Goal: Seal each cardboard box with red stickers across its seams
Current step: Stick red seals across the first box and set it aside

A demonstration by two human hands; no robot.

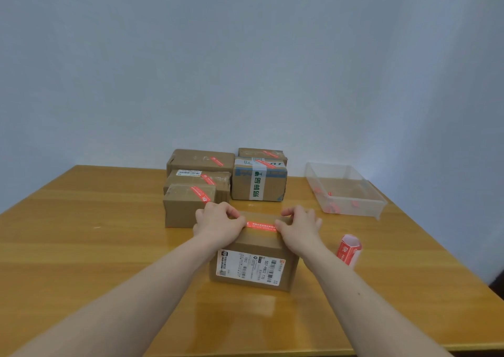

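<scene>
- Head view looks down on a wooden desk set against a pale wall, with both bare forearms reaching forward to one cardboard box near the front middle.
- This near box stands on the desk with a white shipping label on the side facing the camera.
- A red sticker lies flat across the top of the near box, running left to right between the two hands.
- The left hand rests on the top left of the box, fingers curled, with thumb and fingertips pinching or pressing the sticker's left end; which of the two I cannot tell.
- The right hand sits on the top right of the box in a like pose, fingers bent, its thumb on the sticker's right end.
- Behind the near box, five more boxes are grouped: three brown ones in a row on the left, a box with white printed tape to the right of them, and another behind that one.
- Each of these rear boxes shows a red strip on its top.
- A roll of red stickers stands on the desk just right of the right wrist, apart from the near box.
- A clear plastic bin sits at the far right of the desk, with a few small red scraps inside.
</scene>
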